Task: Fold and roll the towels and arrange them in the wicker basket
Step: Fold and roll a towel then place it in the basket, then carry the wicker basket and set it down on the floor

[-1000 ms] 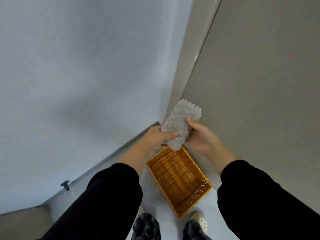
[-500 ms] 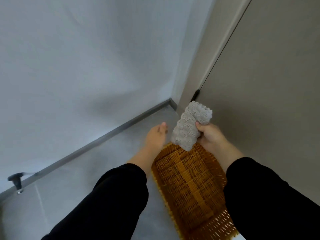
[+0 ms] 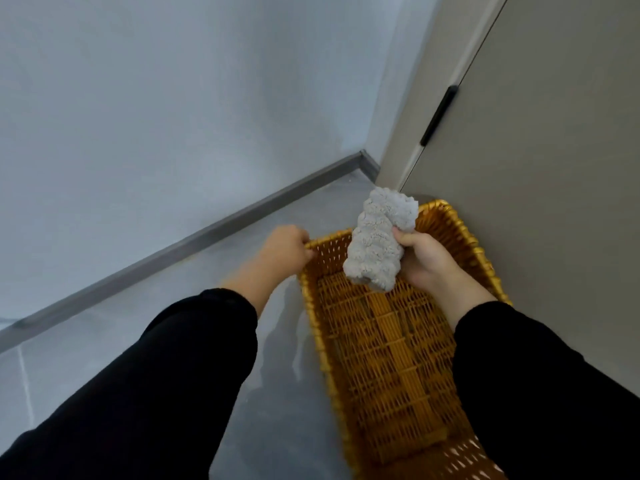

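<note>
A rolled grey towel (image 3: 375, 244) with a nubbly surface stands nearly upright over the far end of the wicker basket (image 3: 311, 306). My right hand (image 3: 426, 261) grips the roll from its right side, thumb across the front. The basket is orange-brown, rectangular and has nothing inside it; it lies on the grey floor. My left hand (image 3: 282, 252) grips the basket's far left corner rim with curled fingers. Both arms wear black sleeves.
A beige door (image 3: 554, 168) with a black handle (image 3: 438, 116) stands right beside the basket. A pale wall (image 3: 156, 116) with a grey skirting board (image 3: 173, 251) runs along the left. Grey floor (image 3: 104, 341) lies left of the basket.
The view has dropped closer to the basket. My left hand let go of the towel and took the basket's corner rim. My right hand lowered the roll toward the basket's far end.
</note>
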`<state>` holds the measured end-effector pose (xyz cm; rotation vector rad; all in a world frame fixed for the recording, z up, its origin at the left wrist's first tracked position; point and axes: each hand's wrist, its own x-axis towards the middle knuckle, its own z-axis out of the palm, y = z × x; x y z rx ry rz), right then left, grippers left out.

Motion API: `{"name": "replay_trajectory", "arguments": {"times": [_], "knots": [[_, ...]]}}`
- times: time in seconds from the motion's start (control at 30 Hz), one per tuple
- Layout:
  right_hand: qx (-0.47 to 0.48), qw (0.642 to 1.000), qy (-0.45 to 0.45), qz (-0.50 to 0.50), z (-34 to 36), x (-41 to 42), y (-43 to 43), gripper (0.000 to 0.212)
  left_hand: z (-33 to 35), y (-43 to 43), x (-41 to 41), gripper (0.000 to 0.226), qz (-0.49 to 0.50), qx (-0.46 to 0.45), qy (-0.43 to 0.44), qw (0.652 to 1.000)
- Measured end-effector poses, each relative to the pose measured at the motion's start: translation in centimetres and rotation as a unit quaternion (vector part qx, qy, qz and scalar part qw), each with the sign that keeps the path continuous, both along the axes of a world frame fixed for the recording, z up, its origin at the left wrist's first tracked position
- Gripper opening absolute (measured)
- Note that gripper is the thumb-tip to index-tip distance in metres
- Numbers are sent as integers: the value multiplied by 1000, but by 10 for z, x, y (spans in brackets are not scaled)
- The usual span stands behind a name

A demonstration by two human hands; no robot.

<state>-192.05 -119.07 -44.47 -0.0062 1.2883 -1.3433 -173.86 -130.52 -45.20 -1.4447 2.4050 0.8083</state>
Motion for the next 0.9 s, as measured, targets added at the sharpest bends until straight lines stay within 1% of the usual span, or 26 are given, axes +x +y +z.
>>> {"name": "replay_trajectory", "arguments": {"times": [0.03, 0.1, 0.13, 0.17, 0.23, 0.27, 0.3, 0.37, 0.4, 0.43, 0.53, 0.6, 0.67, 0.77, 0.83, 0.9], "knots": [[-9, 1000, -3, 14, 1, 2, -1, 32, -2, -8, 0, 32, 81, -12, 36, 996], [-7, 999, 9, 51, -3, 9, 1, 29, -8, -16, 5, 48, 235, -12, 137, 962], [7, 997, 21, 67, -7, 15, 2, 27, -10, -17, 7, 51, 274, 8, 182, 944], [26, 996, 35, 80, -12, 21, 4, 27, -10, -17, 7, 54, 287, 36, 218, 932], [63, 993, 48, 87, -26, 31, 10, 32, -9, -10, 10, 65, 290, 114, 263, 913], [77, 993, 48, 81, -33, 35, 12, 34, -10, -6, 13, 68, 288, 143, 269, 908], [88, 992, 50, 73, -39, 39, 14, 33, -13, -2, 16, 62, 281, 159, 268, 908], [105, 991, 58, 65, -49, 45, 16, 33, -19, 6, 22, 32, 250, 175, 242, 921], [111, 990, 62, 68, -52, 48, 15, 33, -20, 8, 25, 22, 238, 179, 234, 925], [119, 988, 69, 70, -54, 50, 15, 34, -20, 9, 27, 17, 236, 181, 230, 927], [145, 981, 104, 78, -62, 55, 9, 36, -22, 11, 27, 17, 232, 169, 228, 931], [155, 972, 142, 108, -67, 57, 3, 36, -23, 12, 25, 11, 231, 162, 235, 930], [160, 961, 181, 132, -73, 58, -3, 34, -23, 15, 24, 11, 234, 151, 242, 930], [170, 949, 226, 136, -83, 64, -11, 32, -29, 18, 24, 11, 240, 146, 249, 927], [167, 945, 243, 138, -90, 69, -18, 28, -30, 18, 23, 7, 240, 144, 249, 927], [159, 947, 243, 140, -97, 75, -23, 16, -30, 19, 22, 5, 239, 135, 246, 930]]}}
